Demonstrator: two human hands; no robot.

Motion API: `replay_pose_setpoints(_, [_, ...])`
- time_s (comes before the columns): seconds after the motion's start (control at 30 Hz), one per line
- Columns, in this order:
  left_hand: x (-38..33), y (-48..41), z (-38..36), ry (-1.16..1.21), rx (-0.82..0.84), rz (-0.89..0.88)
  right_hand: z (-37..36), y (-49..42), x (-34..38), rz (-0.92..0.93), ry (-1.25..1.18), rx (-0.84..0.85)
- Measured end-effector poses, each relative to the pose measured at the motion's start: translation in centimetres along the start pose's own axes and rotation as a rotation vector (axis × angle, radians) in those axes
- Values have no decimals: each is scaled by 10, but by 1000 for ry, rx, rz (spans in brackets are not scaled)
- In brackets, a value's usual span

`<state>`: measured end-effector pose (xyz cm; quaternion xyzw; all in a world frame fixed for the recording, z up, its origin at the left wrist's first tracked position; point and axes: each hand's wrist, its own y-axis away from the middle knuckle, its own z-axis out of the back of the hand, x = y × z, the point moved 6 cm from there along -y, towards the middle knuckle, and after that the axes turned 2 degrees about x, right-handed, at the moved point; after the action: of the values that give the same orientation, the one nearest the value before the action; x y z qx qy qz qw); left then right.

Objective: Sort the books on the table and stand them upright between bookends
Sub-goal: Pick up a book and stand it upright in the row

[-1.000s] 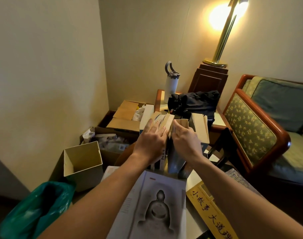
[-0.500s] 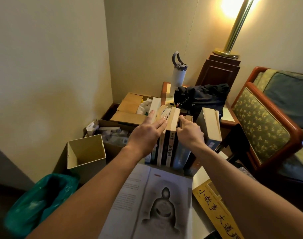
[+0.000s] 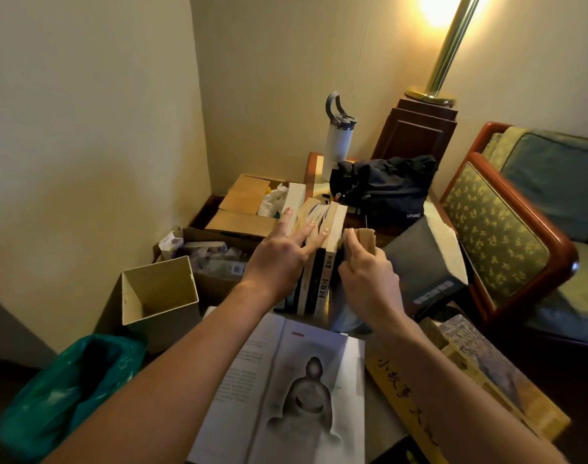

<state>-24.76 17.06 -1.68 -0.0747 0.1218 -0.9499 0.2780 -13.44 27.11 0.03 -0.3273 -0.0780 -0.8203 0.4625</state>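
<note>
Tan book [image 3: 367,238] in right grip [image 3: 369,279], left grip [image 3: 279,262] pressing upright books [image 3: 323,279]

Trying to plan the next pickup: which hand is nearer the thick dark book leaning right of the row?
Right. The right hand, gripping a thin book, is just left of the thick dark book; the left hand rests on the standing books farther left.

Matt paper books [image 3: 322,249], brass lamp pole [image 3: 448,45]

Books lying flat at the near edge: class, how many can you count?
3. An open book lies in the middle, a yellow book just right of it, and a patterned book farthest right. Others may be hidden beneath the arms.
</note>
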Motion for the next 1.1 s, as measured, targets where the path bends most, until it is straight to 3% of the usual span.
replay_pose_setpoints(0.4, [-2, 2, 4, 17, 62, 8, 48, 7, 9, 38, 23, -65])
replay_pose_setpoints(0.83, [-9, 0, 8, -5, 203, 37, 94, 49, 9, 33, -93, 129])
replay_pose_setpoints(1.1, [-26, -10, 19, -63, 252, -14, 81, 38, 17, 97, -46, 96])
